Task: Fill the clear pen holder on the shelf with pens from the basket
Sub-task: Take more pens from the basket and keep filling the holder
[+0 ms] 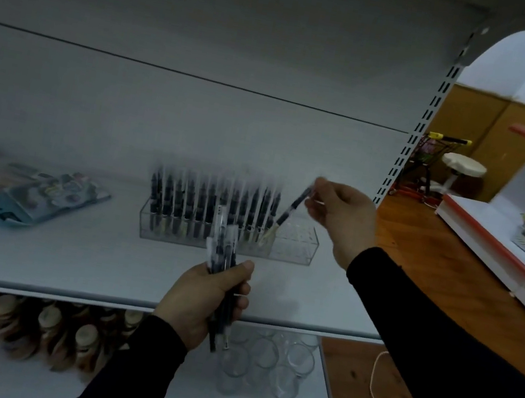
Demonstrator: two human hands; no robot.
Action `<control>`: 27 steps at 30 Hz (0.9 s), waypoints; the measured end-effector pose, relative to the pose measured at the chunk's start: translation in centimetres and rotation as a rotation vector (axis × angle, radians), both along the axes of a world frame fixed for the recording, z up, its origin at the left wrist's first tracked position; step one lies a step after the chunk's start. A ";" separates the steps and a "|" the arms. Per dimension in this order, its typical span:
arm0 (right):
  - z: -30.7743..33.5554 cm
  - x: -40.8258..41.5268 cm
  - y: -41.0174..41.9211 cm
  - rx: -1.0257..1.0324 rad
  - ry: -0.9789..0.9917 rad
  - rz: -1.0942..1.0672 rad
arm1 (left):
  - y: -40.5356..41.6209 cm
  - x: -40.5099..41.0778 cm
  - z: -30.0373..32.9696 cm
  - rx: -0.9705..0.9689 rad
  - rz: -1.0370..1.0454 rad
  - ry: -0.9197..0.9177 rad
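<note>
The right hand pinches a slim pen into the clear holder; the left hand grips a bundle.

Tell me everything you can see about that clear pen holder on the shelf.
The clear pen holder is a long, low rectangular box that looks like transparent plastic, standing level on the white shelf near the back panel. Most of it is packed with upright dark pens in rows; only its right end is empty. The right hand pinches one tilted pen by its top, its tip dipping in at the edge of the filled part. The picture is blurred, so finer detail is unclear.
</note>
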State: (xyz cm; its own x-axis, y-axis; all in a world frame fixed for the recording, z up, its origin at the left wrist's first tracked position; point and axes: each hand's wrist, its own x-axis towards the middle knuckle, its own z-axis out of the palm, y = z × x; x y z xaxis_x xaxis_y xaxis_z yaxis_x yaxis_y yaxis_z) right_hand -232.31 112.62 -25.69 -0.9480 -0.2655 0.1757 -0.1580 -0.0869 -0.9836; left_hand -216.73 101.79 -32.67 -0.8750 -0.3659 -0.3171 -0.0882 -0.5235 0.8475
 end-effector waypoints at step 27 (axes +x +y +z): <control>-1.4 0.0 -4.9 0.511 0.598 -0.016 | -1.5 0.1 -0.1 -0.026 0.040 0.014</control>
